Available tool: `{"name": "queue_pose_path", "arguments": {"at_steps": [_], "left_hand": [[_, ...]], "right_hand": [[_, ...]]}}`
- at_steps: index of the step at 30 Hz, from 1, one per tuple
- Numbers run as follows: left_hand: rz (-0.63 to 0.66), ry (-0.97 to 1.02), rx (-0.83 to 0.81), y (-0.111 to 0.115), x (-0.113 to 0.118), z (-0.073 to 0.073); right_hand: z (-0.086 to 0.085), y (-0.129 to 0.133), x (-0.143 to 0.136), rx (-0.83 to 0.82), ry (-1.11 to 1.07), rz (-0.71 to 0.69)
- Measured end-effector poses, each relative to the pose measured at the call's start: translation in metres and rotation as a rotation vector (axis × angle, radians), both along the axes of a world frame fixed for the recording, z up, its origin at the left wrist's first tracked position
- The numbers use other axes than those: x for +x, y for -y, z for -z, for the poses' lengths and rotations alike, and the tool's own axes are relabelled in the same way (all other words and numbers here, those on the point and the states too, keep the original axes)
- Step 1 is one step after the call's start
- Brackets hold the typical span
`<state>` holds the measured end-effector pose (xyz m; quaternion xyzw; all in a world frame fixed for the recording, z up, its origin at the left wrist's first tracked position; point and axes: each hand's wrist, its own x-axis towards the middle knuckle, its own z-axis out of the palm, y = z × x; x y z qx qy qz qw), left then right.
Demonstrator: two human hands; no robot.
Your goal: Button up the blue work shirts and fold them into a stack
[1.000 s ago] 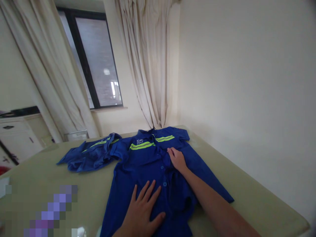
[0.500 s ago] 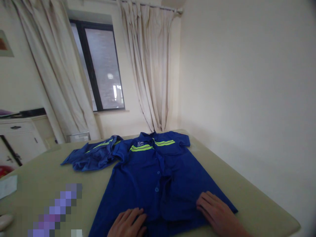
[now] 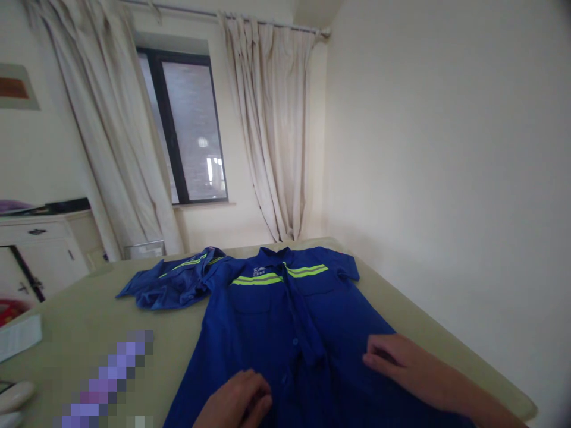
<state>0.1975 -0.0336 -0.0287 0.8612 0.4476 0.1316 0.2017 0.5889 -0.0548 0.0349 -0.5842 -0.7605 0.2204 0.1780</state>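
A dark blue short-sleeved work shirt (image 3: 267, 333), with yellow-green reflective stripes across the chest, lies spread front side up on the table. Over the lower left of its front is my left hand (image 3: 238, 399), loosely bent, the thumb apart from the fingers and no cloth visibly bunched in it. My right hand (image 3: 388, 353) is at the shirt's right side, half curled, with a gap between thumb and fingers. Whether either hand presses on the fabric is hard to see. The shirt's lower hem runs out of view.
Beside the left sleeve lies a second, crumpled blue garment (image 3: 172, 282) with similar stripes. The pale green table (image 3: 102, 318) meets a bare wall along its right. A paper (image 3: 20, 337) and a white object (image 3: 16, 395) sit at the left, near a blurred-out purple item (image 3: 107, 377).
The shirt has come nearer, its buttons lower in view and its hem now out of frame. My right hand has shifted slightly right and up; my view has tilted a little.
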Motion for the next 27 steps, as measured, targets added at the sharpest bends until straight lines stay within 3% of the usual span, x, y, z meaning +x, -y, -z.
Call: {"name": "queue_pose_path", "arguments": {"at_steps": [4,8,10,12,15,17,20,23,27], "left_hand": [[-0.125,-0.014,0.098,-0.025,0.050,-0.017],[-0.083,-0.121,-0.027,-0.051,0.081,-0.004],[-0.126,-0.181,-0.007,-0.057,0.076,0.006],[-0.171,-0.244,0.042,-0.060,0.062,0.010],[-0.239,-0.365,0.086,-0.059,0.049,0.001],[-0.286,-0.393,0.132,-0.062,0.054,-0.010],[-0.292,-0.328,0.197,-0.073,0.075,-0.017],[-0.264,-0.245,0.148,-0.089,0.092,-0.005],[-0.319,-0.056,0.223,-0.105,0.092,0.019]], "right_hand": [[0.024,-0.036,-0.065,0.140,0.037,0.042],[0.050,-0.078,-0.109,0.058,0.146,0.026],[0.054,-0.093,-0.101,0.063,0.019,-0.008],[0.055,-0.103,-0.076,0.125,-0.198,0.027],[0.060,-0.111,-0.029,0.199,-0.418,0.271],[0.070,-0.111,-0.009,0.212,-0.442,0.412],[0.086,-0.103,-0.003,0.224,-0.415,0.361],[0.093,-0.093,-0.010,0.249,-0.459,0.246],[0.091,-0.090,-0.002,0.316,-0.705,0.401]]}}
